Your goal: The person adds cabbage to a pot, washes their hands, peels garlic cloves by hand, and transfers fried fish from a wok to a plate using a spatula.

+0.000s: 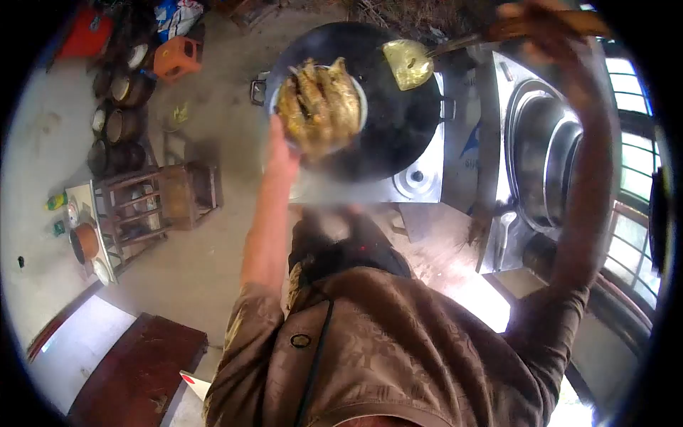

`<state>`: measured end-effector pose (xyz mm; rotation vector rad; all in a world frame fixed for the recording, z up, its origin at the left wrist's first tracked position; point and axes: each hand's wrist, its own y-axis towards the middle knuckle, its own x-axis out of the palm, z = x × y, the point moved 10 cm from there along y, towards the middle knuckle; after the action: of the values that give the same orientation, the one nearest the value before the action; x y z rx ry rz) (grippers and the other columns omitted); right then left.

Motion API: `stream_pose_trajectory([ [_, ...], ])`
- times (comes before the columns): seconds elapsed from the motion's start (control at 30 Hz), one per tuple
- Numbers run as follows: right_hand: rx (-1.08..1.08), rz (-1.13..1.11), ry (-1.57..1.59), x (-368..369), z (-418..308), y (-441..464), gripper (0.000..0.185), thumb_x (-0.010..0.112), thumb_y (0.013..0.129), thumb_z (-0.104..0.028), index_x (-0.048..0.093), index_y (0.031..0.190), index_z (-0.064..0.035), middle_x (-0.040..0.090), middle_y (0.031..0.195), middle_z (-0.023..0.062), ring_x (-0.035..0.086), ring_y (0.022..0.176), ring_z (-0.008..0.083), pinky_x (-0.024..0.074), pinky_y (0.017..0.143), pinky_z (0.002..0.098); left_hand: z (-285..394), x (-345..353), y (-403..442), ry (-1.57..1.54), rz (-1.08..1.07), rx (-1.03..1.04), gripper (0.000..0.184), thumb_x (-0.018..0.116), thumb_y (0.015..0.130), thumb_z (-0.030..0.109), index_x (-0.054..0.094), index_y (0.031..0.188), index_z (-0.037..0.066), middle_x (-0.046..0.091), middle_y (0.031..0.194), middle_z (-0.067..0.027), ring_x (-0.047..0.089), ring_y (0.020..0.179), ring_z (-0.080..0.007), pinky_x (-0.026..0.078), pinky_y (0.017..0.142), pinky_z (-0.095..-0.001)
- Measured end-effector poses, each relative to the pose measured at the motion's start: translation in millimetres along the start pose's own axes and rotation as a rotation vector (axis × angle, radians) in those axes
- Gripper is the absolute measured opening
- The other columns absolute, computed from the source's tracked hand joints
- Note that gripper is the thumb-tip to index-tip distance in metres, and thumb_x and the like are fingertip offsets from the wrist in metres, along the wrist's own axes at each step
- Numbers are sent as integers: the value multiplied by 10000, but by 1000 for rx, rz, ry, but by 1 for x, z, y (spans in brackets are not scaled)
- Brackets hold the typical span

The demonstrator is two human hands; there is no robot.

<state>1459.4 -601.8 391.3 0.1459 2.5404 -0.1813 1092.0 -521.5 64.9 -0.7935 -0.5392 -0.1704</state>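
My left hand (283, 148) grips the near left rim of a light-coloured bowl (363, 107). Several browned fish (320, 103) lie side by side in the bowl, which is over the left part of a large black wok (391, 135). At the upper right, my right hand (544, 32), blurred, is closed on the handle of a spatula (409, 64). The spatula's wide metal blade is above the wok's right side, apart from the bowl. Haze hangs around the wok's near edge.
Right of the wok, a large steel basin (541, 153) stands on a counter, with a ladle (506, 238) nearby. An orange stool (176, 59), stacked pots (122, 124) and a wooden rack (135, 206) are at the left. A dark red table (135, 370) is at lower left.
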Motion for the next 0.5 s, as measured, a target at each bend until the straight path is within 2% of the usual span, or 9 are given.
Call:
stream_pose_trajectory([
  [0.1,65,24,51,43,61,12,296,652,878,-123,635,1173,-101,666,995,52,651,882,127,537,770,237,24,-22,-13,40,-70,48,591,429,998,497,396,1429,92,453,1443,-98,458,1303,-290,394,1075,-488],
  [0.17,77,59,63,74,86,17,262,643,869,-149,658,1127,-109,653,959,34,640,846,111,538,750,231,45,-43,-18,31,-89,135,634,448,989,504,321,1484,128,374,1489,-103,369,1366,-293,375,1091,-494],
  [0.2,71,86,67,82,94,25,234,635,859,-175,680,1081,-117,640,924,16,628,810,95,540,729,226,50,-48,-25,38,-87,137,634,448,989,504,321,1484,128,374,1489,-103,369,1366,-293,375,1091,-494],
  [0.37,55,80,106,100,109,61,210,627,861,-163,674,1063,-127,659,1018,45,643,897,122,557,781,263,80,-84,-75,26,37,210,644,466,983,488,304,1487,121,356,1510,-75,358,1371,-287,324,1132,-477],
  [0.43,6,3,192,125,100,68,214,632,854,-146,673,1062,-121,666,1104,67,648,933,152,560,807,275,84,-96,-89,22,54,229,636,439,992,493,298,1488,122,349,1516,-70,354,1375,-288,312,1137,-485],
  [0.5,-71,-47,106,146,84,71,207,631,855,-157,680,1052,-115,669,1124,59,646,922,156,559,800,270,81,-109,-94,-36,141,227,624,407,1001,497,296,1487,122,345,1518,-73,346,1382,-290,309,1138,-491],
])
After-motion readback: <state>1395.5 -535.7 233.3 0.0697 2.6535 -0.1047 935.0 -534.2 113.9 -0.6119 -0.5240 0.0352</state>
